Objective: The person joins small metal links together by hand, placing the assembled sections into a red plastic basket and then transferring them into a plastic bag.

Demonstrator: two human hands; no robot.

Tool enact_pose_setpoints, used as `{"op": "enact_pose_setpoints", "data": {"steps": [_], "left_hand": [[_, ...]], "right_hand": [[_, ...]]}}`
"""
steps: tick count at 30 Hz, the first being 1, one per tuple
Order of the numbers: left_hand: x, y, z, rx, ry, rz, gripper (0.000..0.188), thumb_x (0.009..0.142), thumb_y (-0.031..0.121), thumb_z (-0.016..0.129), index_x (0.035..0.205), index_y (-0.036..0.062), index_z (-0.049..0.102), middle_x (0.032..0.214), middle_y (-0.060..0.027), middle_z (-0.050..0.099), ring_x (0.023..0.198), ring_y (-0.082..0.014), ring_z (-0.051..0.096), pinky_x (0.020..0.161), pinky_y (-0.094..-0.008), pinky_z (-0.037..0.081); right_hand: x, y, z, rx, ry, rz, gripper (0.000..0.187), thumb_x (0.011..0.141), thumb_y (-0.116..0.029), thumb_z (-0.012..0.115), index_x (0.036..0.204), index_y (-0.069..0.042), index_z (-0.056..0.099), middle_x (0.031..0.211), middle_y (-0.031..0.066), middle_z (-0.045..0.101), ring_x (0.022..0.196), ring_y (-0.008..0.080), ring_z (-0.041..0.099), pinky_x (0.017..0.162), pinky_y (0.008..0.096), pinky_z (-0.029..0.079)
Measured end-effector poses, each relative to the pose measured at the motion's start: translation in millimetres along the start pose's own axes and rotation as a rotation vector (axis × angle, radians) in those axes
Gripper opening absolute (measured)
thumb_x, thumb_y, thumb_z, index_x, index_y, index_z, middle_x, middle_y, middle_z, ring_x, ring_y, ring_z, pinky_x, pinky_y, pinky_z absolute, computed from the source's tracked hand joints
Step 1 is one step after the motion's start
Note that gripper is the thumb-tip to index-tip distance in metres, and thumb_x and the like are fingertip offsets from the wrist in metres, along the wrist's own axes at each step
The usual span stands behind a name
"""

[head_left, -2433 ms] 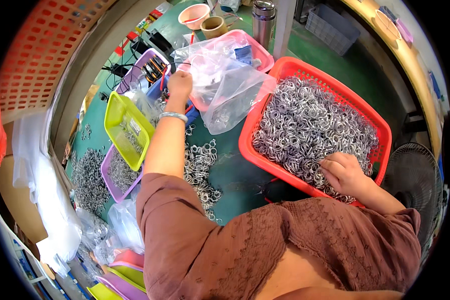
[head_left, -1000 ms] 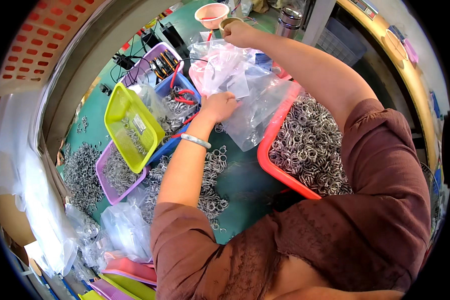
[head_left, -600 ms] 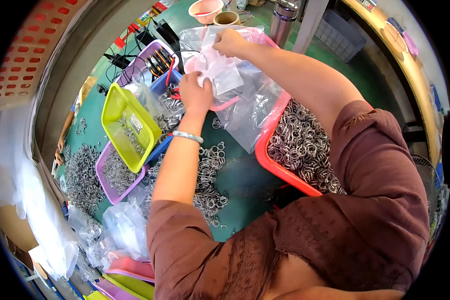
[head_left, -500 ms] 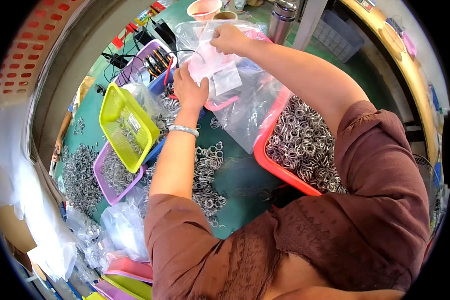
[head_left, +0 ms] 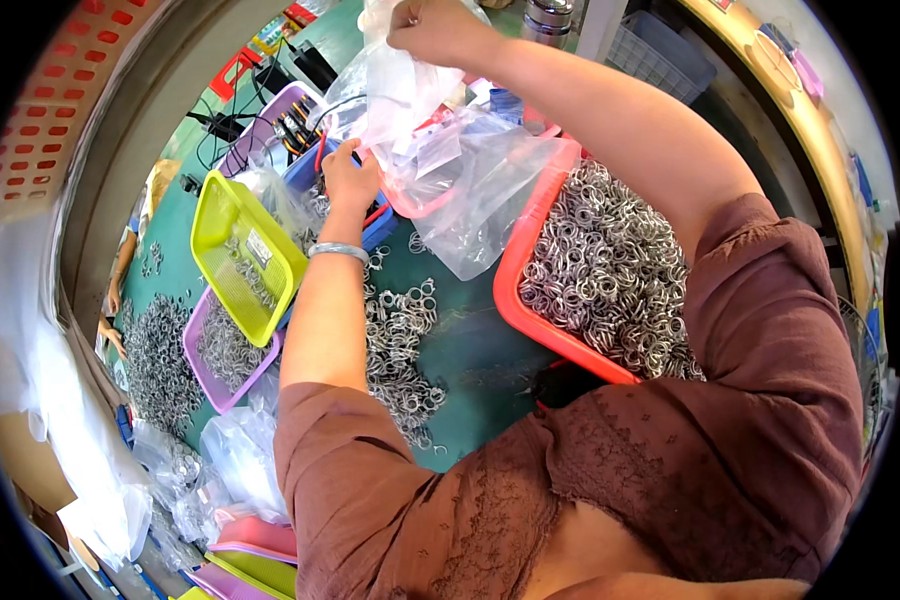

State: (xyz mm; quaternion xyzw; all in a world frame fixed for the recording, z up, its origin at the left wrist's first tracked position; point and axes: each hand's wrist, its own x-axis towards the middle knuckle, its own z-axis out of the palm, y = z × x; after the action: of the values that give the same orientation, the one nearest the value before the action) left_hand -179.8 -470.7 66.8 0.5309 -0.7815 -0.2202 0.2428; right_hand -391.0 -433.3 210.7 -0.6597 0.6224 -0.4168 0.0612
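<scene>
My right hand (head_left: 440, 35) is raised at the top, its fingers closed on a clear plastic bag (head_left: 395, 90) that hangs down in folds. Below and to the left, my left hand (head_left: 350, 185) has its fingers drawn together beside the bag's lower edge and a pink basket's rim (head_left: 425, 210). What its fingertips hold is hidden. Another sheet of clear plastic (head_left: 490, 215) drapes over the pink basket towards the red basket (head_left: 507, 285), which is full of metal rings (head_left: 610, 270).
Loose metal rings (head_left: 402, 350) lie on the green table (head_left: 470, 345). At left are a yellow-green basket (head_left: 205, 225), a purple basket (head_left: 220, 395) and a ring heap (head_left: 165, 360). Pliers (head_left: 298, 125) and cables stand behind. A steel flask (head_left: 547, 20) is at the back. Another person's hand (head_left: 113, 338) shows far left.
My right hand has gone up and left, lifting the plastic bag. My left hand has moved left and a little down, its spread fingers now drawn together. The view has shifted slightly.
</scene>
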Motion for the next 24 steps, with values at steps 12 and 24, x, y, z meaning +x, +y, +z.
{"op": "enact_pose_setpoints", "data": {"steps": [12,24], "left_hand": [[-47,64,-27,0.329,0.2,0.49,0.055,0.061,0.034,0.065,0.113,0.0216,0.053,0.123,-0.0105,0.042,0.116,-0.0319,0.034,0.095,-0.045,0.023],[-170,164,-87,-0.421,-0.014,0.635,0.018,0.083,0.006,0.046,0.093,-0.002,0.058,0.091,-0.0129,0.06,0.083,-0.0221,0.058,0.076,-0.0304,0.044]], "right_hand": [[-81,-59,-132,0.779,-0.116,0.265,0.008,0.074,-0.009,0.06,0.067,-0.005,0.058,0.057,0.0008,0.055,0.043,0.0059,0.043,0.039,0.0192,0.032],[-155,-95,-255,1.2,-0.348,-0.227,0.03,0.081,-0.015,0.058,0.105,0.002,0.051,0.08,0.0098,0.06,0.054,0.0101,0.056,0.049,0.0188,0.047]]}}
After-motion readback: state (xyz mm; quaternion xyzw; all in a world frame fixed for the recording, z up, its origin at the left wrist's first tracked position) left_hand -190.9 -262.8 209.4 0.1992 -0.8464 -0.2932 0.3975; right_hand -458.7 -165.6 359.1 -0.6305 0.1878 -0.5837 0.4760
